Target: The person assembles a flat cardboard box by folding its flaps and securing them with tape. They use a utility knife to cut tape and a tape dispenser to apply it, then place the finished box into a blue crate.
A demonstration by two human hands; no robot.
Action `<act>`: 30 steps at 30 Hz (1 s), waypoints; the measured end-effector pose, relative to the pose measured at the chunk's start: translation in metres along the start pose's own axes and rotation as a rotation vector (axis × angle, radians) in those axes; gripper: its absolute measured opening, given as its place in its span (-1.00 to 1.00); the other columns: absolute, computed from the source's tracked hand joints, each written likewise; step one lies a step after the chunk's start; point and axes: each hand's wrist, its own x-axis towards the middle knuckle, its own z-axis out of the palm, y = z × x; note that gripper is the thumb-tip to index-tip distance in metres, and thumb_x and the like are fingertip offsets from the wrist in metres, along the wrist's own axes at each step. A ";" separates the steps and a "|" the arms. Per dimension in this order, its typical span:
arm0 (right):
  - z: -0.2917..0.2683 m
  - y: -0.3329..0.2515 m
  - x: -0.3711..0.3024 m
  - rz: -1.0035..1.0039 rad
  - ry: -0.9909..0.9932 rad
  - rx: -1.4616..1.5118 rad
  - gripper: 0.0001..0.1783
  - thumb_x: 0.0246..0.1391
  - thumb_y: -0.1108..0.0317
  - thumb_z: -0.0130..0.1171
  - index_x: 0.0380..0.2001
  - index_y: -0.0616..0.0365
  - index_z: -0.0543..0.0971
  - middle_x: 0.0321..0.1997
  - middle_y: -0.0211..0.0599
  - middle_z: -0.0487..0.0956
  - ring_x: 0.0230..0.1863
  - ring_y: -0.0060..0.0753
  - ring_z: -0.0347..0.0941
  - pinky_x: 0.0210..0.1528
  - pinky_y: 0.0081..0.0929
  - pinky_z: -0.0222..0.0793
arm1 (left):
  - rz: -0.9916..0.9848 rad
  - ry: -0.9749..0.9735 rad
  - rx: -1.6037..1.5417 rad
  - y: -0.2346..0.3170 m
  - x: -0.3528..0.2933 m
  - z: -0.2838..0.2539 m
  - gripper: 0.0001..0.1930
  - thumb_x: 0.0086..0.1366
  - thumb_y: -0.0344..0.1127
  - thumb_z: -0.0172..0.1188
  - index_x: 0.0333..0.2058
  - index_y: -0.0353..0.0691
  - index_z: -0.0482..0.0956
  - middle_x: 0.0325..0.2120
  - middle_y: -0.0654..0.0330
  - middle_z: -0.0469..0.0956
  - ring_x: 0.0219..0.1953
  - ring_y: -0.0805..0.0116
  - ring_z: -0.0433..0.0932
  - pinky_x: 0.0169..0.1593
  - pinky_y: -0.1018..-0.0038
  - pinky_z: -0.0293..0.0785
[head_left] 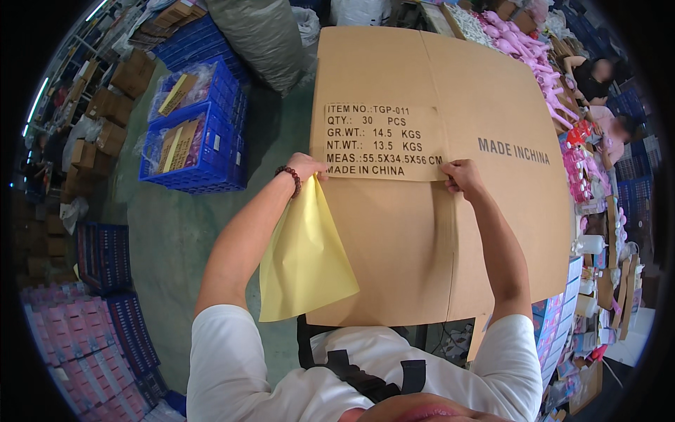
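Nearest, the wearer's white shirt [223, 352] was crossed by a black strap [358, 380], and above it the yellow sheet [306, 260] hung loose in front of the board, its top end pinched in the fingers of the left hand [307, 167]. By those same fingers the lower left corner of the printed sheet [383, 141] was met, though whether it was gripped there could not be told. The lower right corner was pinched between the curled fingers of the right hand [460, 176], close to the crease in the cardboard [510, 225]. The printed sheet — thin and seemingly see-through — was spread across the cardboard's left panel, with its lower edge stretched between the hands. For a clean lay, it was judged, that edge was best kept taut and level, and the film smoothed from the middle outward so that no air was trapped; the right corner was best kept clear of the crease, where a wrinkle could form, and the yellow sheet out from underneath. Farther off, blue crates [211, 151] were stacked on the floor at the left, a grey sack [256, 42] was propped beyond them, and pink goods [513, 42] were heaped at the far right.
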 end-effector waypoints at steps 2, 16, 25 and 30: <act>0.000 0.000 0.000 -0.002 -0.002 0.004 -0.75 -0.06 0.29 0.20 -0.53 0.31 0.53 -0.63 -0.38 0.42 -0.66 -0.54 0.37 -0.70 -0.56 0.32 | -0.012 0.000 0.014 0.001 -0.001 0.001 -0.80 0.04 -0.49 0.28 -0.42 -0.55 0.51 -0.49 -0.02 0.56 -0.49 0.23 0.61 -0.47 0.43 0.50; 0.001 -0.002 -0.001 0.004 0.010 -0.024 -0.77 -0.05 0.30 0.20 -0.51 0.30 0.52 -0.63 -0.41 0.42 -0.66 -0.55 0.38 -0.68 -0.55 0.35 | 0.006 -0.001 0.100 0.001 -0.005 0.000 -0.80 0.07 -0.39 0.27 -0.45 -0.48 0.55 -0.53 0.03 0.57 -0.50 0.30 0.58 -0.42 0.44 0.47; 0.004 -0.003 0.007 -0.047 0.032 -0.092 -0.76 -0.13 0.38 0.19 -0.69 0.34 0.46 -0.72 -0.28 0.43 -0.76 -0.46 0.39 -0.80 -0.50 0.33 | 0.082 0.064 0.523 0.013 -0.006 0.007 -0.83 -0.03 -0.36 0.17 -0.66 -0.36 0.56 -0.66 0.10 0.59 -0.53 0.39 0.57 -0.33 0.49 0.45; 0.005 -0.011 0.014 -0.037 0.029 -0.326 -0.70 -0.16 0.32 0.18 -0.72 0.37 0.45 -0.70 -0.19 0.46 -0.78 -0.40 0.41 -0.80 -0.48 0.35 | 0.037 0.118 0.945 0.036 -0.024 0.020 -0.77 0.01 -0.22 0.18 -0.44 -0.28 0.64 -0.48 0.08 0.62 -0.36 0.22 0.59 -0.22 0.37 0.48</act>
